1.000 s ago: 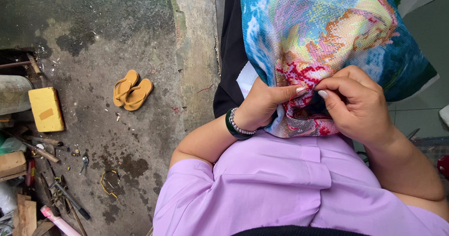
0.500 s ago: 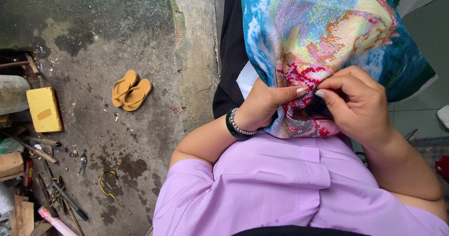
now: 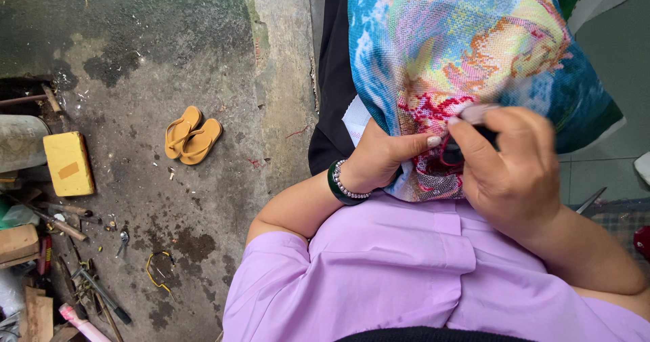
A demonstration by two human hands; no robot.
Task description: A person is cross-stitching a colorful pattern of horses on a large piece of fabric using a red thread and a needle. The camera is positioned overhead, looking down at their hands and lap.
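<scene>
1. The embroidered cloth (image 3: 467, 51) is the landmark: a bright cross-stitch piece in blue, yellow, pink and red, draped over the person's lap above the lilac shirt (image 3: 406, 274).
2. The left hand (image 3: 379, 159) lies at the lower edge of the cloth, its grip closed on a fold, thumb laid across the top. I judge that this keeps the weave taut and steady at the spot being worked.
3. The right hand (image 3: 504, 169) sits just right of the left one, over the red part of the cloth. Its fingertips (image 3: 467, 115) are pinched together on something small and dark; whether that is a needle or thread I cannot tell, as it is too small to see.
4. The two hands meet thumb to fingertip at one point of the cloth, likely so that the fine work has support from beneath.
5. A dark bangle and beaded bracelet (image 3: 344, 185) ring the left wrist, just below and left of the cloth.
6. Well left of the cloth, on the stained concrete floor (image 3: 135, 64), lie a pair of orange sandals (image 3: 191, 136), a yellow block (image 3: 68, 164) and scattered tools (image 3: 95, 288).
</scene>
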